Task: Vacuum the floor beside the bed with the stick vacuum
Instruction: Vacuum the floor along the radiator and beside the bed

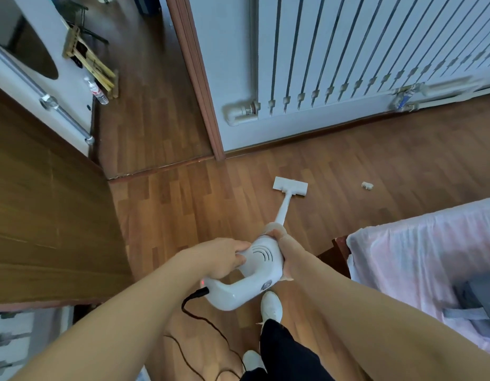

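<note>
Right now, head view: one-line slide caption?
A person's left hand and right hand grip a white corded stick vacuum, floor head on the wood floor near the bed, scrap right of the head.

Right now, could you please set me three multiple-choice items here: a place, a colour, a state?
1. Where is the crumpled scrap relative to the floor head? A under it; B right of it, apart; C touching its left end.
2. The power cord is: A white; B red; C black.
3. The stick vacuum is gripped by: A both hands; B one hand only; C neither hand.
Answers: 1 B, bare floor lies between them; 2 C, dark against the floor; 3 A, left hand on the handle, right hand on the body.
</note>
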`<state>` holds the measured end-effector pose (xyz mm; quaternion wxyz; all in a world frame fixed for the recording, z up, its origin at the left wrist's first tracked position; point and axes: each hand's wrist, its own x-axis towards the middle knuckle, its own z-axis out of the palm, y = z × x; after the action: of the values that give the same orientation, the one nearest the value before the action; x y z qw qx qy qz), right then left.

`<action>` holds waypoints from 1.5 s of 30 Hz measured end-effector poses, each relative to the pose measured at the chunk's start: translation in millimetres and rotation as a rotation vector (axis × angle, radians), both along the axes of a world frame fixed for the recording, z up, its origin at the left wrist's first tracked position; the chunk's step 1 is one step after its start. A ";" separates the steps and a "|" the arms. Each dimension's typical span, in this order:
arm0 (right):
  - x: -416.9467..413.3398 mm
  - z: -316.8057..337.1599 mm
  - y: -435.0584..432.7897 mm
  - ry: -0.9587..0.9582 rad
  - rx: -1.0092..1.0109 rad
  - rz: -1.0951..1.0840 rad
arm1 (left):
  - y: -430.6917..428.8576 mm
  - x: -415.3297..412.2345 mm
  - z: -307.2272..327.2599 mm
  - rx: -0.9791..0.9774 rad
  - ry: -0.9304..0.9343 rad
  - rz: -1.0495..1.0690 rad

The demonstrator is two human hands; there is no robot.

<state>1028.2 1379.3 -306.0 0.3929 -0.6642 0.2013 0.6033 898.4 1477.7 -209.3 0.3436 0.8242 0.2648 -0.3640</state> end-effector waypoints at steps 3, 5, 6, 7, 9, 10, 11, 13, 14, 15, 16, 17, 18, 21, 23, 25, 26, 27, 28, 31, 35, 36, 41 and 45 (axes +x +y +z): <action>33.0 -1.0 12.3 -0.007 -0.006 -0.013 | 12.4 35.2 -2.8 -0.009 -0.024 -0.006; 51.2 -2.3 20.3 -0.020 -0.032 -0.020 | 17.9 54.2 -6.0 -0.005 -0.039 -0.003; 57.0 -2.2 22.1 -0.023 -0.037 -0.024 | 20.1 60.5 -7.3 -0.008 -0.042 -0.004; 60.2 -2.1 22.6 -0.018 -0.042 -0.023 | 22.4 64.9 -8.3 -0.014 -0.043 -0.009; 59.5 -1.9 20.5 -0.006 -0.035 -0.048 | 26.4 66.6 -5.5 -0.033 -0.032 -0.022; 55.4 -3.0 20.6 0.006 -0.026 -0.074 | 29.5 65.4 -1.6 -0.040 -0.019 -0.040; 47.4 -5.4 19.4 0.022 -0.017 -0.099 | 31.4 60.1 1.0 -0.051 -0.004 -0.064; 30.3 -10.9 20.8 0.041 -0.017 -0.144 | 38.5 47.3 4.3 -0.060 0.031 -0.097; 23.3 -16.2 24.2 0.049 -0.025 -0.163 | 43.6 40.9 4.1 -0.055 0.056 -0.105; 17.5 -19.8 28.3 0.064 -0.028 -0.167 | 48.9 35.1 2.3 -0.048 0.073 -0.110; 14.8 -22.9 33.0 0.071 -0.028 -0.162 | 53.4 31.3 1.4 -0.042 0.081 -0.114; 14.3 -24.8 38.7 0.068 -0.030 -0.157 | 58.6 30.0 1.3 -0.034 0.082 -0.114; 15.6 -22.3 44.5 0.060 -0.034 -0.150 | 62.8 31.2 2.2 -0.021 0.079 -0.116; 28.9 -12.7 60.2 0.016 -0.072 -0.151 | 72.4 43.2 2.4 0.031 0.041 -0.141; 36.8 -9.5 67.2 -0.010 -0.089 -0.129 | 77.8 50.9 -0.7 0.032 0.003 -0.155; 36.8 -9.4 72.1 0.004 -0.099 -0.130 | 84.2 50.7 -3.6 0.016 -0.009 -0.182; 34.1 -9.7 74.1 0.021 -0.103 -0.135 | 87.2 48.3 -3.7 0.012 -0.008 -0.196; 28.0 -9.6 77.5 0.031 -0.098 -0.150 | 92.2 43.3 -3.5 0.014 -0.004 -0.210; 20.2 -8.7 82.7 0.037 -0.093 -0.167 | 98.7 36.7 -2.8 0.021 0.000 -0.226; -7.8 -2.4 106.1 0.044 -0.082 -0.192 | 124.2 10.9 -1.7 0.048 0.019 -0.240; -38.8 -6.6 148.5 0.037 -0.073 -0.187 | 158.6 -22.5 4.5 0.062 0.053 -0.209; -44.5 -12.0 158.8 0.040 -0.066 -0.186 | 165.9 -30.0 5.4 0.060 0.060 -0.190; -79.9 -11.7 207.4 0.041 -0.017 -0.061 | 200.6 -71.7 3.8 0.031 0.083 -0.062; -107.2 5.9 231.6 0.034 0.018 0.018 | 218.1 -104.1 0.1 0.037 0.114 -0.031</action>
<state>920.9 1610.9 -300.1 0.3899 -0.6521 0.1964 0.6199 794.4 1695.9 -209.3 0.3070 0.8124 0.2779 -0.4104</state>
